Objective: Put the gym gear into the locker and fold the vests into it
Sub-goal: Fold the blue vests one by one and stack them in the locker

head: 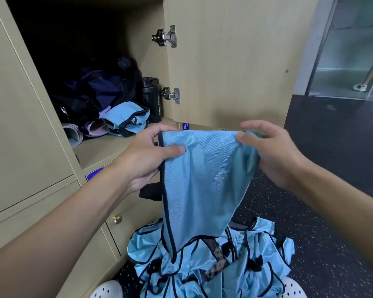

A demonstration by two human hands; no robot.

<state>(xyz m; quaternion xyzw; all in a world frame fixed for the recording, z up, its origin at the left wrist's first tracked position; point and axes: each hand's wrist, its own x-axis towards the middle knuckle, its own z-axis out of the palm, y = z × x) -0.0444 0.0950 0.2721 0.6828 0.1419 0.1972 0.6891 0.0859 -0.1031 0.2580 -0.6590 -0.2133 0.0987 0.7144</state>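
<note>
I have the left hand (142,155) pinching the top left corner of a vest (202,186), thumb across the front and fingers behind. The right hand (274,151) grips the top right corner, thumb on the front and fingers curled over the upper edge. Between them the top hem is pulled nearly level. The vest hangs straight down, long axis upright, and its lower end reaches the pile (202,265) of loose vests on the floor near me.

The locker (108,149) opens to the far left of the hands and a little higher. Its door (224,61) is swung wide behind the right hand. The left hand is plainly the nearer one to the opening, with the shelf lip just beyond its knuckles.

One folded vest (125,119) already lies at the front of the shelf, just left of a black bottle (152,97), with a dark bag (91,91) farther in. I judge this vest is only spread, not yet folded. Once folded, it would have to travel left and away onto or beside the folded one, led by the left hand.
</note>
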